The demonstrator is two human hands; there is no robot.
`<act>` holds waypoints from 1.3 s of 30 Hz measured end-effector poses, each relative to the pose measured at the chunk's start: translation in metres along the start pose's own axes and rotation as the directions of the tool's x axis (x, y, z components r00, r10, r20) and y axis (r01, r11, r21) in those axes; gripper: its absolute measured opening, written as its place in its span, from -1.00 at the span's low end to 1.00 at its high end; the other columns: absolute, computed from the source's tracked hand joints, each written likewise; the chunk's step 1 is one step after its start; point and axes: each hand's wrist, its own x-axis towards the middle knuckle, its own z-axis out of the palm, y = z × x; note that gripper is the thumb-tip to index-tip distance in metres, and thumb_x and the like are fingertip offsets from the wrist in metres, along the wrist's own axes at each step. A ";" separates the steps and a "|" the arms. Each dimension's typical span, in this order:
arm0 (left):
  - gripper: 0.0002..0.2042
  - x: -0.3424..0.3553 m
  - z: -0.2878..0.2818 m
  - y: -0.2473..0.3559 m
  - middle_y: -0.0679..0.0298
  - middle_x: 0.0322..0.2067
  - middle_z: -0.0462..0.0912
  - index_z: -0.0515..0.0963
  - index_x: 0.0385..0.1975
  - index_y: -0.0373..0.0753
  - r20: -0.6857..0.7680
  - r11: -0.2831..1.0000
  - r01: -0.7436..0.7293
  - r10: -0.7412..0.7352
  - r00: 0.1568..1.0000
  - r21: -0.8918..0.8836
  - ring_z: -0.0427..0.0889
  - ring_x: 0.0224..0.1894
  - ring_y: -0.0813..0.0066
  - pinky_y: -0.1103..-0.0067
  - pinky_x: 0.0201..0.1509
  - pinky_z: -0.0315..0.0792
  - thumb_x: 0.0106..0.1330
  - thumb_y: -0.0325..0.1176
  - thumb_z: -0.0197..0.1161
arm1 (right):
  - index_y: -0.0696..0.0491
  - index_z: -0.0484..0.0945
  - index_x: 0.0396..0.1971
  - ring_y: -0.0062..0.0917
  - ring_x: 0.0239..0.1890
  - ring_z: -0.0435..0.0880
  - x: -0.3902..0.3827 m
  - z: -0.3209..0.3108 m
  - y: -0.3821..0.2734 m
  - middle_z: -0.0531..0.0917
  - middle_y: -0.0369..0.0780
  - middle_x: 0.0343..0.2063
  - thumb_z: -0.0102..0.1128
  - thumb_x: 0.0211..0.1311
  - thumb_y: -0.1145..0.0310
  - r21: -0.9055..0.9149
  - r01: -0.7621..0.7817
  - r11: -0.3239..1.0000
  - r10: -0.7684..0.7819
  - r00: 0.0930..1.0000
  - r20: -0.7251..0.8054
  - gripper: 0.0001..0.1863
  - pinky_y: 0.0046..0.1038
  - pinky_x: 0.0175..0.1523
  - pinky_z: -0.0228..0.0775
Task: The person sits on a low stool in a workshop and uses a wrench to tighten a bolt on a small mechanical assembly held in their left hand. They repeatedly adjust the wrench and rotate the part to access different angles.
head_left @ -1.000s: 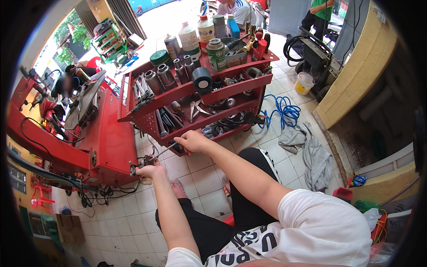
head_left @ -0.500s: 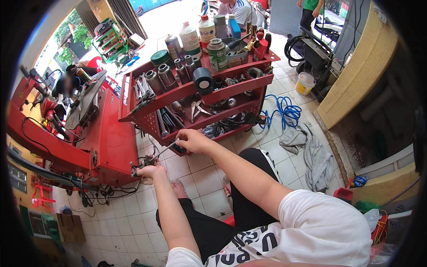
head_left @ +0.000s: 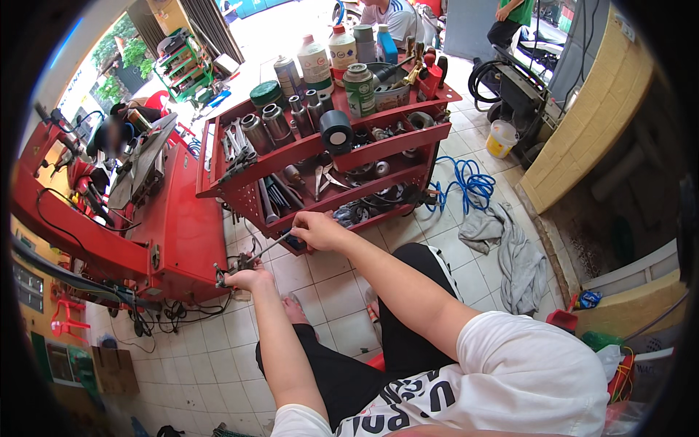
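Note:
My left hand (head_left: 250,279) is turned palm up, low beside the red machine, with its fingers around a small dark metal part (head_left: 243,262). A thin grey metal rod (head_left: 271,246) slants from that part up to my right hand (head_left: 314,230). The right fingers pinch the rod's upper end, just below the front of the red tool cart (head_left: 251,182). At its lower end the rod meets the metal part; whether it sits inside it or only touches it is too small to tell. My left fingertips are partly hidden behind the part.
Sockets (head_left: 277,124), bottles (head_left: 314,64) and cans stand on the cart. At left is a red machine (head_left: 193,226), cables around its foot. A blue hose (head_left: 466,186), a grey cloth (head_left: 506,251) and a yellow-white bucket (head_left: 501,138) lie or stand at right. Other people are farther off.
The view has shifted very slightly. Both hands keep nearly the same pose, still holding the rod and the metal part.

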 end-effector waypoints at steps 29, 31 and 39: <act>-0.42 0.007 -0.003 -0.007 0.16 -0.35 0.61 0.39 -0.19 -0.15 -0.022 0.995 0.093 -0.092 0.995 0.022 0.57 -0.38 0.34 0.48 -0.37 0.38 0.35 0.28 -0.30 | 0.15 0.56 -0.21 -0.60 -0.63 0.67 -0.003 -0.002 -0.002 0.74 -0.22 -0.47 0.16 0.41 0.20 0.000 0.033 0.999 -0.033 0.999 -0.002 -0.72 -0.50 -0.37 0.51; -0.42 0.006 -0.004 -0.007 0.16 -0.36 0.60 0.39 -0.18 -0.16 -0.006 0.995 0.100 -0.100 0.995 0.023 0.57 -0.38 0.34 0.48 -0.38 0.38 0.35 0.28 -0.30 | 0.16 0.57 -0.27 -0.57 -0.65 0.66 -0.002 -0.003 -0.007 0.73 -0.21 -0.50 0.11 0.43 0.12 0.053 -0.127 0.990 0.128 0.992 -0.015 -0.64 -0.47 -0.42 0.50; -0.39 0.002 -0.001 -0.009 0.14 -0.40 0.58 0.37 -0.14 -0.22 -0.003 0.997 0.079 -0.079 0.997 0.024 0.56 -0.42 0.31 0.48 -0.45 0.37 0.36 0.28 -0.31 | 0.16 0.60 -0.44 -0.53 -0.67 0.65 0.003 -0.007 -0.003 0.67 -0.21 -0.65 0.09 0.43 0.04 -0.103 -0.137 0.985 0.138 0.990 0.000 -0.54 -0.46 -0.47 0.47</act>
